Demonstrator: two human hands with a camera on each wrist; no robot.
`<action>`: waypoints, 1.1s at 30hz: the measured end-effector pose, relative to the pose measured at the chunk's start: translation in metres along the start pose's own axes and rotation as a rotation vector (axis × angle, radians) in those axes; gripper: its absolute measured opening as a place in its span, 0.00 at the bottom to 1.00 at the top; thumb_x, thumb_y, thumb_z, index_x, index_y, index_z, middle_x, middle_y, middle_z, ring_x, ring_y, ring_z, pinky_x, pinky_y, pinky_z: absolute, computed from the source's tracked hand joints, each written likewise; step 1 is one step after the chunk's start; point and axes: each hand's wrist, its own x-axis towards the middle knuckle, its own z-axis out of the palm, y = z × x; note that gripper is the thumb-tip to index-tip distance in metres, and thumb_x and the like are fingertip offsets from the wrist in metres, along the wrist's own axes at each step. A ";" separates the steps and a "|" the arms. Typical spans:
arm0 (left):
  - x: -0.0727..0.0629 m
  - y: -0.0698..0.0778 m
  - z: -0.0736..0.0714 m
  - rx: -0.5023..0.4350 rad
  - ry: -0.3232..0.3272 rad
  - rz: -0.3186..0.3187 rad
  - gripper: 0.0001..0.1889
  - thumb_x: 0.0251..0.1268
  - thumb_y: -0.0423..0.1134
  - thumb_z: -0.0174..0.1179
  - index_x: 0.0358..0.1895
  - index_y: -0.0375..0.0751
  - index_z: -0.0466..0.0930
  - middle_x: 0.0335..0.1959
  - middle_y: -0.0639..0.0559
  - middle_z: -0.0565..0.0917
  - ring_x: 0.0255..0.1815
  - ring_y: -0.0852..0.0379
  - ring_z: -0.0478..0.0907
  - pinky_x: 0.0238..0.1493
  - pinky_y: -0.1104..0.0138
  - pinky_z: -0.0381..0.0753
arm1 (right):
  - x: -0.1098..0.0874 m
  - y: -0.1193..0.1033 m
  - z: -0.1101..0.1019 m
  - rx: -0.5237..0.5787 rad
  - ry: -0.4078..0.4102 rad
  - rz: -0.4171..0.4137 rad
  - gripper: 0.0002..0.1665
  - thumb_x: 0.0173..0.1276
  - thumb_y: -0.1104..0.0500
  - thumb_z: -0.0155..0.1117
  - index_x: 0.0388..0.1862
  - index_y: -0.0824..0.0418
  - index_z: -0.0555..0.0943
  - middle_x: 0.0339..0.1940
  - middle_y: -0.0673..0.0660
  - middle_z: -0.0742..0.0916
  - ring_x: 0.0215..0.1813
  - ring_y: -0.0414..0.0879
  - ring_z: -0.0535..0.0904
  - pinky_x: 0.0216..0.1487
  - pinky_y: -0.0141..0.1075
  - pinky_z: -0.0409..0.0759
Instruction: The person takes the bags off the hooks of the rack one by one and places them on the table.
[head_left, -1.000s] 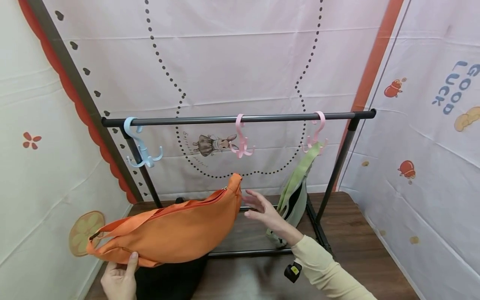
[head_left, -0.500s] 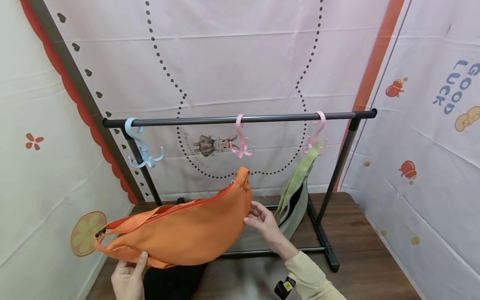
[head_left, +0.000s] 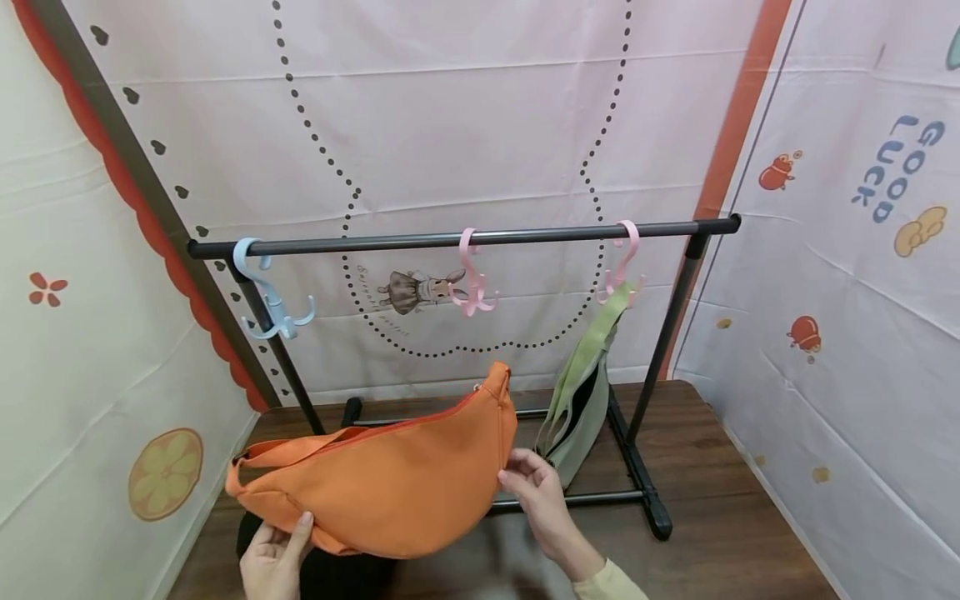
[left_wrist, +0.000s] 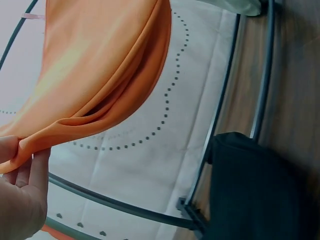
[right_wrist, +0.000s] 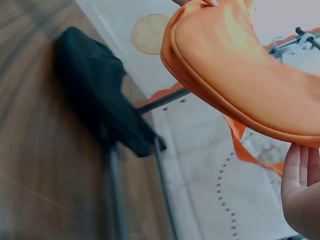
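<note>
An orange crescent-shaped shoulder bag [head_left: 397, 475] with a red zip is held up in front of the rack, its right end higher than its left. My left hand [head_left: 273, 558] pinches its lower left edge, thumb in front; the left wrist view shows the fingers [left_wrist: 37, 172] beneath the orange cloth. At the bag's right side my right hand [head_left: 543, 504] grips the edge between thumb and fingers. An orange strap [right_wrist: 245, 150] hangs behind the bag in the right wrist view. A black bag-like item [right_wrist: 95, 85] lies on the table below, partly hidden by the orange bag in the head view.
A black rail [head_left: 360, 244] carries a light blue claw hook [head_left: 277, 317] at left, a pink hook [head_left: 472, 287] mid-rail and another pink hook [head_left: 624, 258] at right. From that right hook hangs a green bag [head_left: 588, 400]. The rack stands on a wooden table [head_left: 720, 500] between printed cloth walls.
The right hand, apart from the bag a second ago, now grips its right edge. The orange bag has moved right and slightly down, with the left hand still holding it.
</note>
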 end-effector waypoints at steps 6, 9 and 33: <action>-0.005 -0.014 0.007 0.101 0.083 -0.066 0.26 0.48 0.37 0.68 0.54 0.34 0.74 0.44 0.43 0.82 0.43 0.54 0.81 0.33 0.65 0.81 | -0.017 0.018 -0.006 0.018 0.088 0.101 0.09 0.60 0.69 0.58 0.39 0.61 0.74 0.34 0.50 0.80 0.37 0.40 0.77 0.41 0.33 0.78; -0.017 -0.003 0.017 0.149 0.050 -0.095 0.23 0.49 0.38 0.68 0.51 0.36 0.76 0.39 0.49 0.84 0.40 0.59 0.81 0.32 0.69 0.81 | -0.020 0.026 -0.010 0.022 0.121 0.124 0.09 0.60 0.70 0.56 0.38 0.61 0.74 0.33 0.50 0.80 0.35 0.39 0.77 0.39 0.32 0.77; -0.086 0.054 0.116 0.346 -0.071 -0.260 0.24 0.49 0.41 0.69 0.46 0.27 0.75 0.29 0.51 0.82 0.26 0.63 0.80 0.24 0.68 0.79 | -0.042 0.071 -0.065 -0.022 0.307 0.316 0.12 0.63 0.65 0.57 0.45 0.66 0.73 0.31 0.48 0.82 0.35 0.38 0.78 0.38 0.34 0.78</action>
